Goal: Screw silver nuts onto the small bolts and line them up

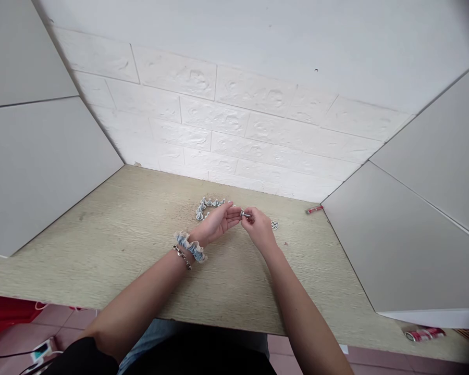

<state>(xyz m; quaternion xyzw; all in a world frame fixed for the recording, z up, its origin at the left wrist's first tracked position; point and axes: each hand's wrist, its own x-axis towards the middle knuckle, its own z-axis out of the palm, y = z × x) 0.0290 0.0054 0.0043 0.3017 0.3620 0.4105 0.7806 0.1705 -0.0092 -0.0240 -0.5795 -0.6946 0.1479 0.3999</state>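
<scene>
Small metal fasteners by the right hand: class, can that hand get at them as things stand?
Probably yes: nothing lies between the right hand and the small metal fasteners, though it seems to hold a metal bolt together with the left hand, which it might release first.

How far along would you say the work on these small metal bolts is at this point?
A curved row of small bolts on the wooden tabletop looks done. In hand, one bolt sits between the fingertips of the left hand and right hand. Apparently left: a small cluster of bolts lying apart, beyond the right hand.
</scene>
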